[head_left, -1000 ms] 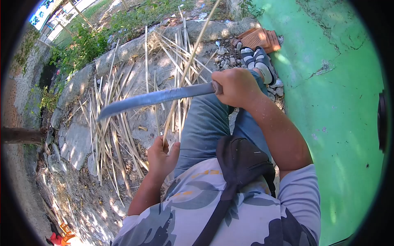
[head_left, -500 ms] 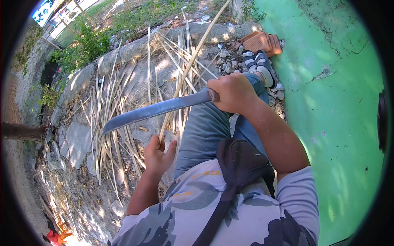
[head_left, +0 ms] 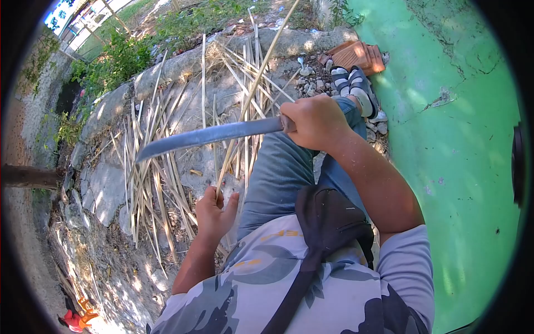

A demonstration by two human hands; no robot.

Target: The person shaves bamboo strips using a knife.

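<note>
My right hand (head_left: 316, 122) is wrapped round the handle of a long machete (head_left: 208, 134), whose broad blade points left across my view. The blade crosses a long pale strip (head_left: 258, 78) and appears close to it; whether they touch I cannot tell. Low on the left, my left hand (head_left: 216, 210) grips the lower end of that strip, which slants up and away to the top of the view. Many loose strips (head_left: 147, 183) lie in a pile on the ground to the left, and more strips (head_left: 245, 61) lie crossed farther off.
Beyond my sandalled feet sit stacked reddish tiles (head_left: 359, 57) and small stones (head_left: 311, 86). A green surface (head_left: 450, 167) runs along the right. Green plants (head_left: 119, 58) grow past the rough stone edge. Something red and orange (head_left: 78, 320) shows at lower left.
The machete blade dipped slightly, then rose again. The held strip's far end swung right and then back left. Both hands kept their holds.
</note>
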